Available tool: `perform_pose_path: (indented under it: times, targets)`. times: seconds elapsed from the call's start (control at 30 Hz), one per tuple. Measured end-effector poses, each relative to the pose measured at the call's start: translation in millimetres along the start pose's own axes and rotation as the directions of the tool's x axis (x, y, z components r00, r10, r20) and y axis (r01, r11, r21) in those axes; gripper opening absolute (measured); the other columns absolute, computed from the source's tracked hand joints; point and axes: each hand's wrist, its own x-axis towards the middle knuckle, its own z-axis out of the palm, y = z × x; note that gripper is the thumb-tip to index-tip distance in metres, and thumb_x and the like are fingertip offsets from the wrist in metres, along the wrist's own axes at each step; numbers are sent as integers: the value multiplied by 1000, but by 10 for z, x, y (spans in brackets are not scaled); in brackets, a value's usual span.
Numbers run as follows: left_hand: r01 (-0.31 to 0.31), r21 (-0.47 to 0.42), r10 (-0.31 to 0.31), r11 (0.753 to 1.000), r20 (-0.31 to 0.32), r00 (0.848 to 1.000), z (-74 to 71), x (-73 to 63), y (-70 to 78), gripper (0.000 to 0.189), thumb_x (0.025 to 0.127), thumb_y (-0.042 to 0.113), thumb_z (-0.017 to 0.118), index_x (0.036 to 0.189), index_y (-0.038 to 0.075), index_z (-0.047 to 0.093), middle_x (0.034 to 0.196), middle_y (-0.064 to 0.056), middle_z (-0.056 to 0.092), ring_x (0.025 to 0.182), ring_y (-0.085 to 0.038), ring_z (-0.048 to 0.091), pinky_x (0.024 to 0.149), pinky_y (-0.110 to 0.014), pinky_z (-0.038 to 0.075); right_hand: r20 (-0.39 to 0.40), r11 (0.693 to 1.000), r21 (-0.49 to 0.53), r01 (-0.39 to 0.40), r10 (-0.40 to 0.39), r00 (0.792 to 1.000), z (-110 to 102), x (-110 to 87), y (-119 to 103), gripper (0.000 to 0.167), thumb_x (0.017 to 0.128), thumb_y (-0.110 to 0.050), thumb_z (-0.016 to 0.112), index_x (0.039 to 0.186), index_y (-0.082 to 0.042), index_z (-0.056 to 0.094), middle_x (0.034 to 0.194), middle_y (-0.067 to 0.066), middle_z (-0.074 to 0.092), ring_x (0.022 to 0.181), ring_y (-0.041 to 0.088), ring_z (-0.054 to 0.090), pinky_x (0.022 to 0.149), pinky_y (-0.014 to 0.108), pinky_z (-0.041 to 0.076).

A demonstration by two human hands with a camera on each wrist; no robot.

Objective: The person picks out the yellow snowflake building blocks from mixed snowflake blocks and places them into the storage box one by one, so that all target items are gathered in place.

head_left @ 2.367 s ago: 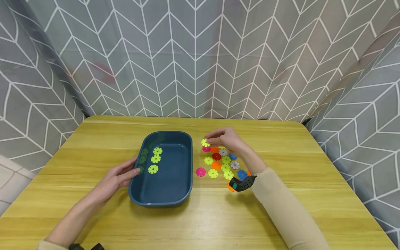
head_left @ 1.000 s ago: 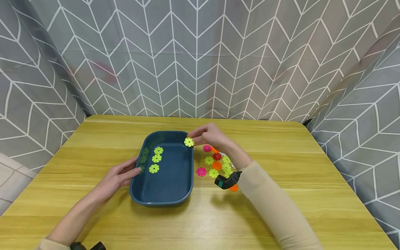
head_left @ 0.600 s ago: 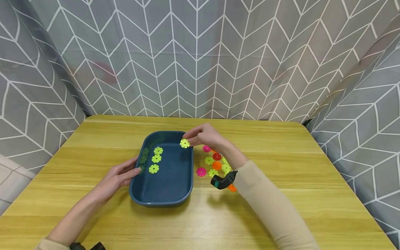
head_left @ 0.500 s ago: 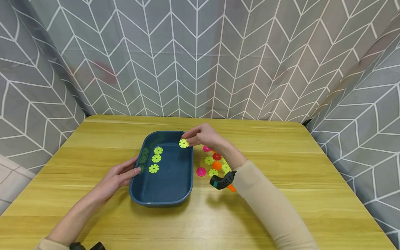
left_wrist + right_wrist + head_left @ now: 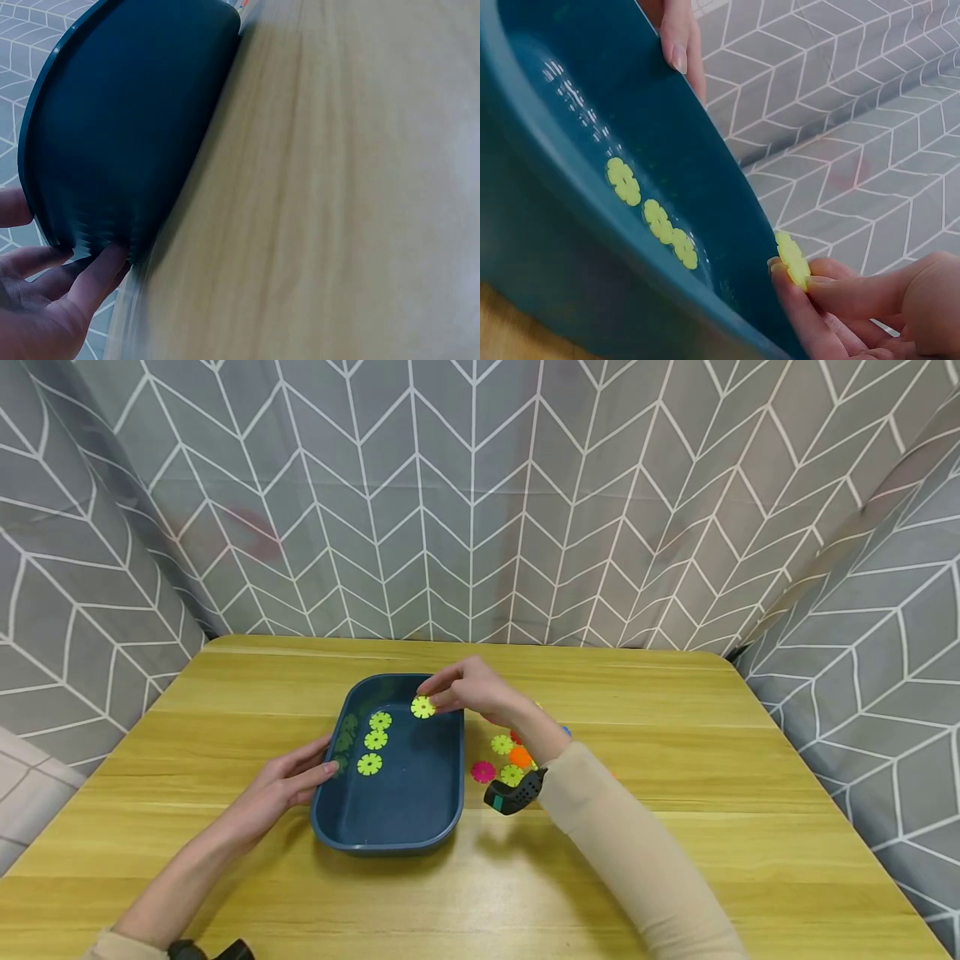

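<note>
A dark blue plastic basin [image 5: 405, 802] stands on the table with three yellow-green snowflake discs [image 5: 369, 764] in a row on its floor. My left hand [image 5: 288, 781] holds the basin's left side, thumb over the rim and fingers against the outer wall, as the left wrist view shows of the fingers [image 5: 101, 277]. Between thumb and fingers, my right hand [image 5: 472, 687] pinches another yellow-green snowflake disc [image 5: 422, 707]. That disc is over the basin's far right part, above the floor. In the right wrist view the pinched disc [image 5: 792, 260] appears nearly edge-on.
Right of the basin lies a loose group of snowflake discs: pink [image 5: 483, 772], orange [image 5: 520, 757], yellow-green [image 5: 512, 775] and others, partly hidden by my right forearm. A patterned grey curtain [image 5: 480, 510] hangs behind the wooden table [image 5: 675, 710].
My right hand has carried the yellow-green disc left from the loose group, across the basin's right rim and over its inside. My left hand and the basin have stayed in place.
</note>
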Motion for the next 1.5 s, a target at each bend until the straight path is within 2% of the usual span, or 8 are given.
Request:
perform_pose_path:
  times: [0.2,0.43,0.63,0.87,1.0,1.07,1.2,1.5]
  targets:
    - [4,10,-4,1000,-4,1000,-2,-4,12,70,104,30,53,158,-1,20,160,-28,25,123,-11,58,89,-19,53,3,1000,11,7,-7,1000,91,69,-34,22,94,1,64,114,3,73,119,15,70,99,23,69,89,35,58]
    - [13,29,-12,1000,-7,1000,-6,-9,12,70,104,32,53,158,0,20,160,-27,26,129,-21,54,89,-19,52,13,999,30,14,-14,1000,208,143,-50,21,94,2,63,113,4,73,117,17,70,99,23,68,94,43,56]
    - [10,23,-10,1000,3,1000,-14,-8,10,69,105,31,51,158,1,20,161,-27,25,130,-20,53,91,-19,52,31,999,31,22,-23,999,305,180,-78,21,94,4,63,112,6,73,116,17,71,96,23,69,90,38,58]
    - [13,28,-13,1000,4,1000,-14,-10,23,69,105,31,51,158,0,19,161,-27,25,135,-36,47,93,-23,53,53,998,59,25,-28,998,407,241,-93,21,95,5,61,113,6,72,119,18,70,99,24,69,91,39,57]
    - [16,24,-16,1000,4,1000,-14,-5,26,69,105,31,50,158,0,19,161,-27,25,137,-41,43,94,-27,54,62,998,55,29,-32,998,465,275,-88,21,95,3,61,112,6,73,116,16,71,97,22,70,89,35,58]
    - [19,25,-19,1000,4,1000,-15,-4,28,69,105,31,50,159,1,19,161,-27,24,138,-43,42,95,-28,54,63,998,53,29,-32,997,491,285,-83,21,95,2,61,112,5,73,115,15,71,95,21,70,88,34,58]
    - [21,23,-21,1000,7,1000,-16,-4,33,69,105,31,50,159,2,18,161,-26,24,139,-44,40,97,-30,53,61,997,77,14,-19,998,545,302,-62,21,95,3,61,112,5,73,114,15,71,93,19,69,92,40,57]
    - [12,19,-12,1000,12,1000,-2,9,28,69,105,31,50,159,1,19,161,-26,25,141,-42,37,97,-28,53,53,993,119,-9,3,999,652,338,-11,20,93,5,63,110,6,74,109,15,73,93,22,71,92,43,57]
